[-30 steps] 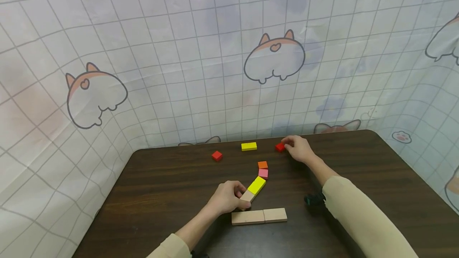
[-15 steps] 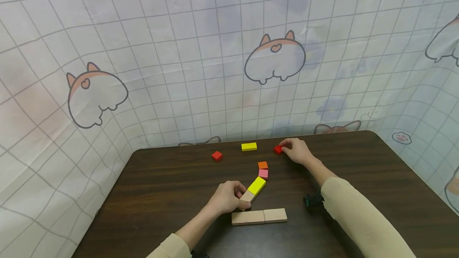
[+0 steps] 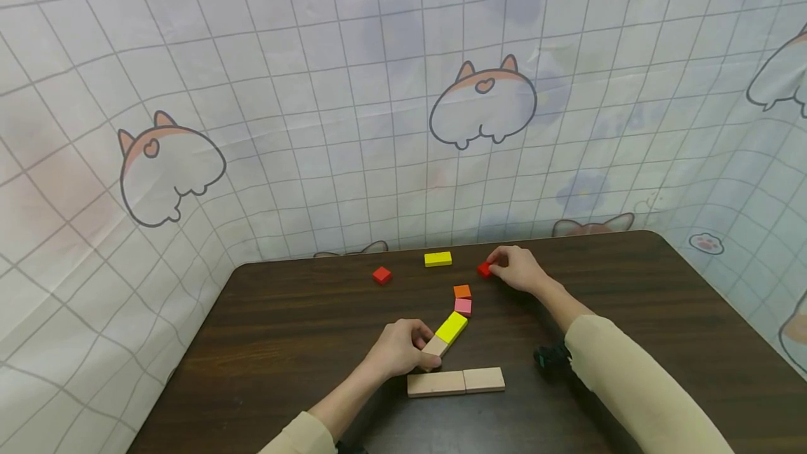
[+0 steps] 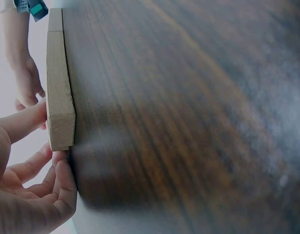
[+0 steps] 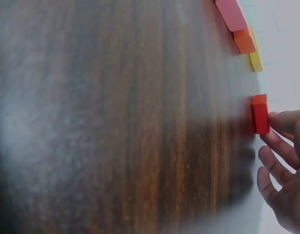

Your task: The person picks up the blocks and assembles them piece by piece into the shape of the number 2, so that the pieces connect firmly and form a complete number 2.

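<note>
Our right hand (image 3: 518, 270) pinching a small red block (image 3: 483, 270) on the far table (image 3: 302, 314), our left hand (image 3: 397, 349) gripping a natural wood block (image 3: 434, 347) nearer, beside the yellow block (image 3: 451, 326).

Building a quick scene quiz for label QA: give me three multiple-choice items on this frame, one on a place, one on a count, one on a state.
1. Where is the orange block?
A. directly behind the pink block
B. on the plain wooden blocks
C. at the table's left edge

2. How many red blocks are on the table?
A. one
B. two
C. four

3. What is the right hand doing?
A. lying flat and idle
B. fingers on a red block
C. holding the far yellow block

Key: 1 A, orange and pink sit in line, touching. 2 B, one by the right hand, the other red block further left. 3 B, the right wrist view shows fingertips at the red block.
</note>
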